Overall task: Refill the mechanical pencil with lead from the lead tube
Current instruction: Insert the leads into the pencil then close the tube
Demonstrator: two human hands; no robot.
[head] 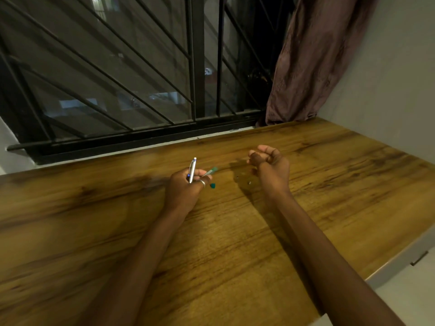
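Note:
My left hand (pixel 186 188) grips a silver mechanical pencil (pixel 192 169) that stands nearly upright, its top end pointing up. The same hand also holds a thin clear lead tube with a teal end (pixel 210 171), angled up to the right. A small teal cap (pixel 213 185) sits just right of that hand; whether it rests on the table I cannot tell. My right hand (pixel 268 164) is raised over the wooden table (pixel 235 243), fingers curled together; nothing shows between them. Two tiny dark parts (pixel 249 183) lie on the table below it.
A barred window (pixel 117 78) runs along the table's far edge. A brown curtain (pixel 313 62) hangs at the back right beside a grey wall. The table's right edge (pixel 400 257) drops off to a white surface.

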